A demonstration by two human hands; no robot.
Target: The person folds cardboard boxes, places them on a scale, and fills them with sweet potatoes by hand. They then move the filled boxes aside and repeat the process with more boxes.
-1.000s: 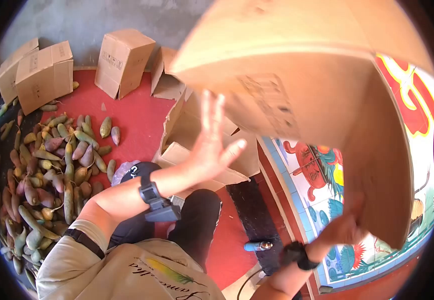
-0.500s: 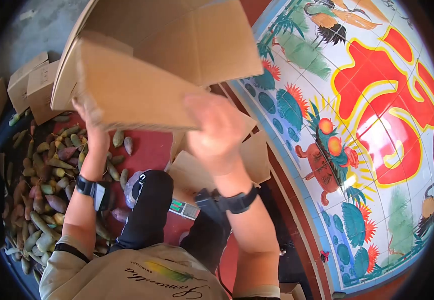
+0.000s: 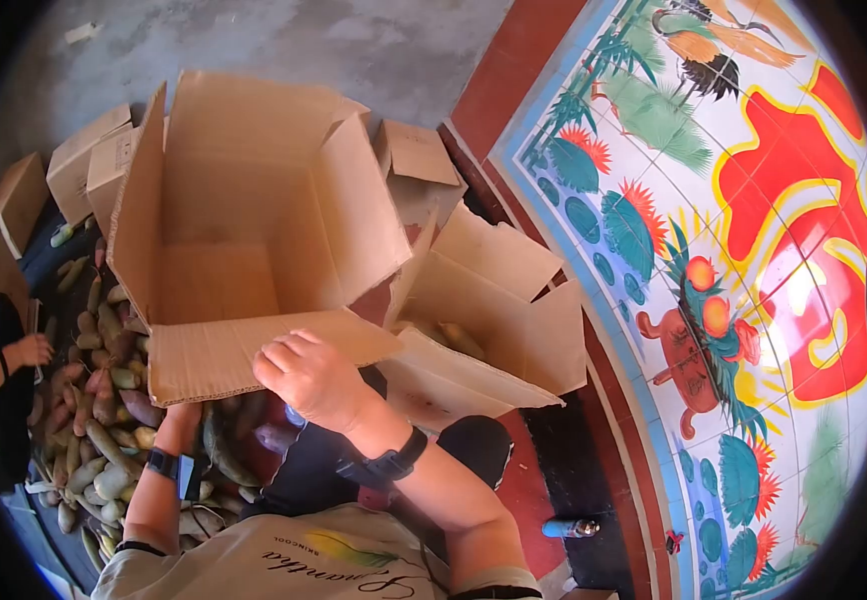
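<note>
A large open cardboard box [image 3: 244,200] is tipped with its mouth toward me; its bare inside shows. My right hand [image 3: 309,375] is closed on the edge of the box's near flap. My left hand [image 3: 182,420] reaches under that flap at its left end, where its fingers are hidden. Just to the right stands a second open cardboard box [image 3: 494,365] with a few yellowish-brown, elongated vegetables [image 3: 459,340] inside. Below and left of the tilted box lies a heap of mixed elongated vegetables [image 3: 104,450], green, brown and purplish.
Another person's hand [image 3: 29,350] is over the heap's left edge. More cardboard boxes [image 3: 89,165] stand behind it, and one [image 3: 419,155] is near the wall. A blue bottle [image 3: 569,528] lies on the floor at right. The painted tile wall [image 3: 694,300] borders the right side.
The large box has swung round so its mouth faces me. My right hand has moved down and left along with the flap. The second box is now more fully exposed, and another person's hand has appeared.
</note>
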